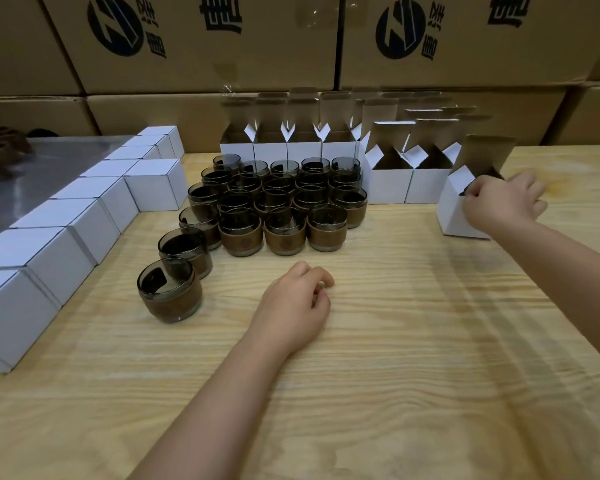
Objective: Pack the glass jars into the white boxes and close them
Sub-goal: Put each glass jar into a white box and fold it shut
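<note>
Wood table [395,358] is under both my hands. My right hand [503,202] grips the top edge of one open white box [454,218], tipped a bit, at the far right. My left hand [293,303] rests on the table, fingers loosely curled, holding nothing. Dark jars [281,206] stand packed together just past it. More open boxes [288,148] stand behind the jars, shut boxes [66,230] line the left side, and brown cartons [205,46] wall the back.

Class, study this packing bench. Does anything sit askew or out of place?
The open box at the far right looks tilted and sits forward of its row, because the right hand grips its rim. The other boxes stand upright in line, and the jars are upright, with nothing spilled.
</note>
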### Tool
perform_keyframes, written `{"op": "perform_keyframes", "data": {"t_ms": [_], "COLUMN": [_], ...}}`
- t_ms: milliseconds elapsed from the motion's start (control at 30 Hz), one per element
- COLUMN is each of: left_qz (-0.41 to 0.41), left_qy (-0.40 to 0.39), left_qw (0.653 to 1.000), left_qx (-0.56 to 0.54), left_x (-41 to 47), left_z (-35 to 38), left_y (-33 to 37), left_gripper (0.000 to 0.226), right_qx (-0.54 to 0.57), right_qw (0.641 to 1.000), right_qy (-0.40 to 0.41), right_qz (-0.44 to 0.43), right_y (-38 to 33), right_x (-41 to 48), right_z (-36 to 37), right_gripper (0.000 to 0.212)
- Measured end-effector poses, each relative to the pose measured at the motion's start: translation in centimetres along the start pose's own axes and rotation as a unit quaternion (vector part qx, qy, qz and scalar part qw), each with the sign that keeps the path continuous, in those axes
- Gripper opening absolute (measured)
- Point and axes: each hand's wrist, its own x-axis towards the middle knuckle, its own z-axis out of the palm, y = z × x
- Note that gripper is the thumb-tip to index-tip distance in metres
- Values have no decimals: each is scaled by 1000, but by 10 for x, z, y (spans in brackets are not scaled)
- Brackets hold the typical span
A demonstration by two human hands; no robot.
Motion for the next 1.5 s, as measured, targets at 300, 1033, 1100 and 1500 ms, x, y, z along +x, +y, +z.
{"op": "perform_keyframes", "data": {"t_ms": [300, 1033, 1100, 1500], "left_qz": [23, 55, 54, 58], "left_qy": [-36, 12, 10, 21], "left_qw": [998, 984, 984, 984], "left_qx": [-51, -167, -167, -168], "left_x": [-1, -1, -1, -4], "left_z": [-1, -7, -7, -9], "left_y": [-2, -2, -2, 2], "left_gripper": [110, 135, 132, 121], "right_qx": [22, 363, 399, 395], "right_qw": [973, 869, 865, 870], "right_qy": [29, 53, 64, -99], "right_qz": [-226, -333, -298, -279], "right_y": [-25, -43, -37, -28], "right_x": [-123, -171, -164, -161], "right_z": [-11, -2, 2, 11], "right_gripper": [14, 15, 21, 57]}}
